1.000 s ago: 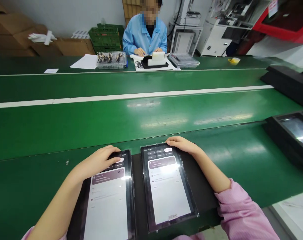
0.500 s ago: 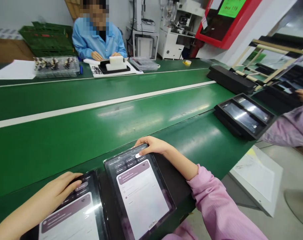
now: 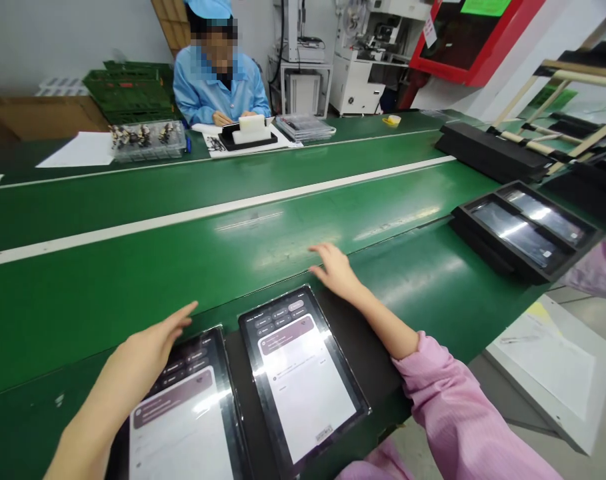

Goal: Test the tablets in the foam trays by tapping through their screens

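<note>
Two lit tablets lie side by side in front of me in a black tray (image 3: 243, 383). Both screens show a row of buttons above a purple panel and a pale area. My left hand (image 3: 150, 343) hovers over the upper left part of the left tablet (image 3: 183, 427), fingers stretched out, holding nothing. Past the upper right corner of the right tablet (image 3: 307, 380), my right hand (image 3: 335, 272) is raised with its fingers apart and nothing in them. My left hand and forearm cover part of the left tablet's screen.
A green conveyor belt (image 3: 193, 260) runs across beyond the tablets. To the right sits a black tray with two dark tablets (image 3: 527, 223), near a pink sleeve (image 3: 595, 267). Opposite, a person in blue (image 3: 223, 87) works by a foam block (image 3: 253, 128) and a box of parts (image 3: 147, 139).
Both hands have lifted off the tablets' top edges and opened. My right hand has moved up and right, away from its tablet. The whole view has shifted a little.
</note>
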The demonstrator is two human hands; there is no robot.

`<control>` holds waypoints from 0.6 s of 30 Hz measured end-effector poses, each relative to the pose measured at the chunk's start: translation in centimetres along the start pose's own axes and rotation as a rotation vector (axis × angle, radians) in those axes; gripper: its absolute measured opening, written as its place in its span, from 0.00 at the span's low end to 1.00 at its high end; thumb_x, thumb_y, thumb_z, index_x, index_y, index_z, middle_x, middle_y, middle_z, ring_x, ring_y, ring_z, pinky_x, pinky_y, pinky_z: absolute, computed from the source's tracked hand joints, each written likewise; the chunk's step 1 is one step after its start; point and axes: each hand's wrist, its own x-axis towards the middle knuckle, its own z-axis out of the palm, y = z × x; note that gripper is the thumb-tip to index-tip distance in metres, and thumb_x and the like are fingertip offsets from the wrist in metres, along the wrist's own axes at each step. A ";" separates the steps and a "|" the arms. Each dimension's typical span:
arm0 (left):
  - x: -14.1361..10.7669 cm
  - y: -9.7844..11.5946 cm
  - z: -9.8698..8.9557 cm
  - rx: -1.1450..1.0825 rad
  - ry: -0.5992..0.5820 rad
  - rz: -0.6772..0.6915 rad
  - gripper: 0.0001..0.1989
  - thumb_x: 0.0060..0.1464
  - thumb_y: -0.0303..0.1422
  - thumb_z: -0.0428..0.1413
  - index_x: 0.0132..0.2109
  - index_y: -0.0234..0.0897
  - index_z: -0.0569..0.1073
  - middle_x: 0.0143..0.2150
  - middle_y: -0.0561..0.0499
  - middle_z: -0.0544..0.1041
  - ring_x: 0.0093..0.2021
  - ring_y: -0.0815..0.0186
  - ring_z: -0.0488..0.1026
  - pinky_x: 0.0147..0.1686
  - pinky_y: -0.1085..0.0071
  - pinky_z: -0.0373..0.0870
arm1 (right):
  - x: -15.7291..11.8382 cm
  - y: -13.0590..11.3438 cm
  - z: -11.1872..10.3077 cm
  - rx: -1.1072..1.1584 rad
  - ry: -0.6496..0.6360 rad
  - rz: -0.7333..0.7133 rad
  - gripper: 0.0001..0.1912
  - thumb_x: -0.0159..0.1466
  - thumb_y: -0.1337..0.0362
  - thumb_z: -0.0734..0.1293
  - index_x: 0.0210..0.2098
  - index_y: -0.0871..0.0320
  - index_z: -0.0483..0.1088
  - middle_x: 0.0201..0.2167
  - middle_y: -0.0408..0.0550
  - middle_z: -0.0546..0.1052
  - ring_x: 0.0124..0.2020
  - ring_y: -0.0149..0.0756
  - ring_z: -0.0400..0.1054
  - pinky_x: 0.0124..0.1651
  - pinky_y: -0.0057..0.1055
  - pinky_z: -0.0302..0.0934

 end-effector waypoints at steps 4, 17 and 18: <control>-0.8 1.8 -0.5 -0.067 -0.019 0.121 0.28 0.68 0.47 0.37 0.67 0.47 0.68 0.69 0.48 0.69 0.68 0.47 0.67 0.66 0.47 0.65 | -4.4 0.5 0.2 -0.046 0.057 0.081 0.10 0.68 0.63 0.67 0.49 0.53 0.75 0.52 0.57 0.72 0.57 0.53 0.65 0.61 0.55 0.58; -3.0 5.4 -0.5 0.020 -0.319 0.341 0.19 0.70 0.30 0.41 0.55 0.45 0.76 0.78 0.41 0.46 0.77 0.43 0.36 0.65 0.25 0.32 | -10.2 1.5 4.5 0.174 0.217 0.123 0.11 0.62 0.50 0.71 0.37 0.48 0.81 0.60 0.53 0.70 0.64 0.59 0.58 0.67 0.61 0.49; -3.0 5.7 -0.6 0.034 -0.323 0.330 0.19 0.70 0.29 0.42 0.55 0.45 0.76 0.78 0.41 0.47 0.77 0.43 0.37 0.65 0.24 0.32 | -10.2 1.5 4.5 0.180 0.219 0.123 0.11 0.62 0.50 0.72 0.36 0.48 0.81 0.60 0.53 0.70 0.64 0.59 0.58 0.67 0.61 0.48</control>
